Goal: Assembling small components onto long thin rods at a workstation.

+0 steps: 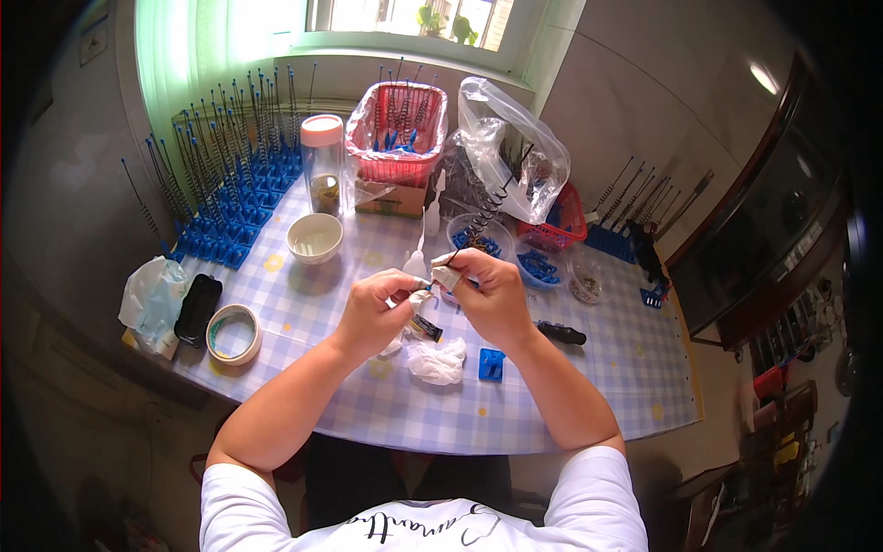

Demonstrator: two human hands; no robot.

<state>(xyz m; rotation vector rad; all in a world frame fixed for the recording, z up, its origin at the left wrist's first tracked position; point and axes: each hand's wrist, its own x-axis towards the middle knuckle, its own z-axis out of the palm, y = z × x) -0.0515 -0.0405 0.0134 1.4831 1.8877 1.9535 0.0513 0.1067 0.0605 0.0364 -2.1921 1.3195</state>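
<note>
Both of my hands meet over the middle of the checkered table, with pale wraps on some fingertips. My right hand (485, 287) is closed around the lower end of a black coiled wire (486, 213), which slants up and away to the right. Close against it, my left hand (377, 308) pinches a small blue piece (429, 287) at its fingertips; its shape is partly hidden. Below the hands lie a crumpled white plastic wrap (437, 362), a small black-and-yellow tube (426, 328) and a blue square base (491, 364). A black-handled tool (562, 332) rests beside my right wrist.
Rows of blue bases with upright coiled wires (221, 207) fill the left back. Behind stand a lidded jar (323, 170), a red basket (397, 166) and a clear bag (524, 138). A bowl (315, 239), tape roll (234, 335) and tub of blue parts (540, 267) sit nearer.
</note>
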